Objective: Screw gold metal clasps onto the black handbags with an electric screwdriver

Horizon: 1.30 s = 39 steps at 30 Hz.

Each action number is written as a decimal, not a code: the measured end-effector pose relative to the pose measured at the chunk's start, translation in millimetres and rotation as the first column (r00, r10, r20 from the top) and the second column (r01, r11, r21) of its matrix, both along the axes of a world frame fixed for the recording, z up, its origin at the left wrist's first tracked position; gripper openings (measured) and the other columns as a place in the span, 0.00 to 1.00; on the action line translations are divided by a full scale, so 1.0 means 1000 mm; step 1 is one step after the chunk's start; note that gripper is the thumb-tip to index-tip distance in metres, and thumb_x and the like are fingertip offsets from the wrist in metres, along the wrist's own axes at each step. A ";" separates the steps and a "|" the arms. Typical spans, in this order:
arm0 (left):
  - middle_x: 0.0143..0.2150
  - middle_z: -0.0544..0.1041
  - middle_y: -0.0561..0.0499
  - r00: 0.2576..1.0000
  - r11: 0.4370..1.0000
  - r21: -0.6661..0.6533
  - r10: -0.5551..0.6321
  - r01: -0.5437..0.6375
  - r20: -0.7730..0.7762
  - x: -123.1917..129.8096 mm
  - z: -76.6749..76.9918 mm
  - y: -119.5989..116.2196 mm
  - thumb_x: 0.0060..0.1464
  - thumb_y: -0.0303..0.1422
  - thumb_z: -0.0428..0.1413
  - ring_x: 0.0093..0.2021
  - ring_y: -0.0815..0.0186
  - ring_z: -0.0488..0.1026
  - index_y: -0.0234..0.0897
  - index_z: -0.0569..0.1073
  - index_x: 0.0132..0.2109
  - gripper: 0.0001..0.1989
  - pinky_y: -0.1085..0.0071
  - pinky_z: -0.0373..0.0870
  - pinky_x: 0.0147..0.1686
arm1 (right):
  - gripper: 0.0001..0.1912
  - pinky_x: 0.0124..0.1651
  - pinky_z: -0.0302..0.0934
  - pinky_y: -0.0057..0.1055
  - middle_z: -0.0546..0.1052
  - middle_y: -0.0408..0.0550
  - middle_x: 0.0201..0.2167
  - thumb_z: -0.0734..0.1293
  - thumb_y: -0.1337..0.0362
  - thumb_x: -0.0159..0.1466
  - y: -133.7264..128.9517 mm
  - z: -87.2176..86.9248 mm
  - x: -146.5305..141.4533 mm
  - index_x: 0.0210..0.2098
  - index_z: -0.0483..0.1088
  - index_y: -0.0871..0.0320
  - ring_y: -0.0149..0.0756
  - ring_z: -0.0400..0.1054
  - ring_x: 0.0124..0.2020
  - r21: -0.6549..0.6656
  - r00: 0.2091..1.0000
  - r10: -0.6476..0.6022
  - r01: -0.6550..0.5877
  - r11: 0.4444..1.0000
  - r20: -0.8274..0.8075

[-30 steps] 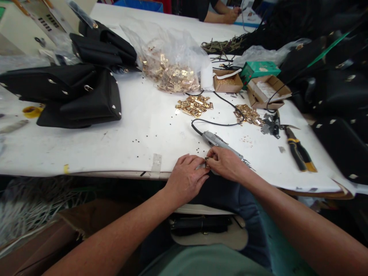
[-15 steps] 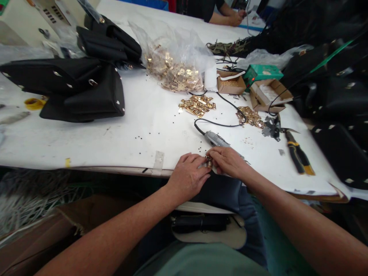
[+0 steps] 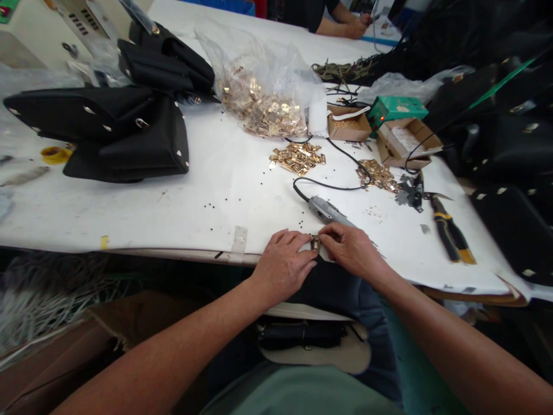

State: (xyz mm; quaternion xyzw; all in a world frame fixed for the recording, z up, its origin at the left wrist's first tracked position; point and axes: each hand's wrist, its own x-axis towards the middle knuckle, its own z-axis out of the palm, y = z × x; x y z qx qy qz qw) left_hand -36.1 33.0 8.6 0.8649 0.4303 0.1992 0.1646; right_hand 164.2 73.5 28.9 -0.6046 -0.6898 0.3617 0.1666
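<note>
At the table's front edge my left hand (image 3: 286,259) grips a small gold metal piece (image 3: 315,242) between its fingers. My right hand (image 3: 345,245) is pinched at the right side of that piece; whether it holds a smaller part is hidden. A grey electric tool (image 3: 327,211) with a black cord lies just behind my right hand. Further back are a pile of gold metal pieces (image 3: 298,158) and a second pile (image 3: 378,174) to its right.
Pliers (image 3: 451,230) and dark metal parts (image 3: 410,191) lie at the right. Black bags (image 3: 142,138) stand at the left. Behind are a plastic bag of gold pieces (image 3: 268,106), small boxes (image 3: 348,128) and a green device (image 3: 397,109). A person's hands (image 3: 358,26) are at the far side.
My right hand has moved slightly right, uncovering more of the gold piece. My left hand stays in place around it. The view has shifted a little.
</note>
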 end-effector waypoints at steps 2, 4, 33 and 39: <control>0.60 0.75 0.49 1.000 1.000 -0.001 0.004 -0.004 -0.004 0.000 0.000 0.000 0.64 0.34 0.57 0.59 0.55 0.68 0.44 0.79 0.52 0.11 0.50 0.62 0.63 | 0.07 0.29 0.63 0.34 0.79 0.44 0.24 0.67 0.65 0.66 -0.002 -0.001 0.001 0.35 0.78 0.55 0.36 0.72 0.23 0.034 1.000 -0.019 0.018 0.999 0.013; 0.62 0.74 0.49 1.000 1.000 -0.005 0.004 -0.004 -0.015 0.000 0.000 0.000 0.65 0.34 0.57 0.59 0.55 0.68 0.44 0.79 0.52 0.11 0.49 0.62 0.63 | 0.07 0.31 0.64 0.34 0.80 0.44 0.26 0.67 0.66 0.65 -0.003 -0.004 0.001 0.34 0.78 0.55 0.37 0.73 0.26 0.068 1.000 -0.022 0.021 0.997 0.008; 0.61 0.76 0.47 0.991 0.997 0.039 -0.062 0.067 -0.115 0.004 0.005 0.003 0.67 0.33 0.53 0.60 0.53 0.69 0.41 0.76 0.56 0.14 0.47 0.63 0.63 | 0.08 0.48 0.66 0.34 0.82 0.49 0.38 0.67 0.68 0.68 -0.008 -0.019 -0.001 0.39 0.80 0.56 0.39 0.75 0.41 0.160 1.000 0.005 -0.004 0.987 -0.008; 0.61 0.75 0.43 0.972 0.988 0.104 -0.089 0.114 -0.218 0.005 0.009 0.001 0.67 0.32 0.52 0.60 0.51 0.70 0.37 0.75 0.58 0.15 0.50 0.67 0.60 | 0.07 0.45 0.65 0.33 0.81 0.49 0.38 0.67 0.68 0.68 -0.007 -0.019 0.000 0.39 0.80 0.56 0.39 0.75 0.40 0.170 1.000 0.011 -0.013 0.985 0.013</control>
